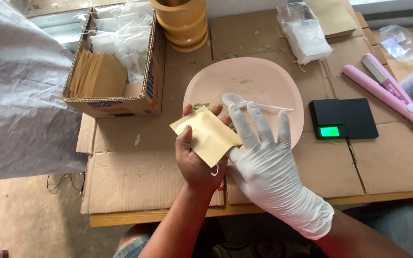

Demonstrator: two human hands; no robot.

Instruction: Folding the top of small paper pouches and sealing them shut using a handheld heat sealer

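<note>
Fingers of the bare left hand (198,160) pinch a tan paper pouch (206,135); the gloved right hand (264,160), fingers spread, touches its right corner.

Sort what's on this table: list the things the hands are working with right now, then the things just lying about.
In use:
left hand, holding the tan paper pouch
gloved right hand, touching the pouch
white plastic spoon on the pink plate

Lying about:
black pocket scale
pink heat sealer
cardboard box of pouches
bag of white sachets
wooden mortar
</note>
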